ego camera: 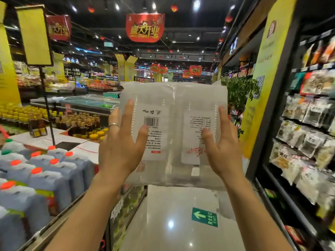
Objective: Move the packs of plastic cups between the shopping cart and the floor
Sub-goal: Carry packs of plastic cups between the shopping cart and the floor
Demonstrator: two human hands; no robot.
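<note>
You've got the two packs of plastic cups (pixel 174 105) up in the air, well above the floor (pixel 172 205) — left hand (pixel 123 142) and right hand (pixel 222 142) flat, fingers straight, pressing inward — likely to keep the slippery pair together.

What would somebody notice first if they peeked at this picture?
Most likely the big clear pack of plastic cups, held up right in the middle between the left hand and the right hand. Next comes the red banner hanging from the ceiling above it, and then the rows of orange-capped jugs at the lower left.
</note>
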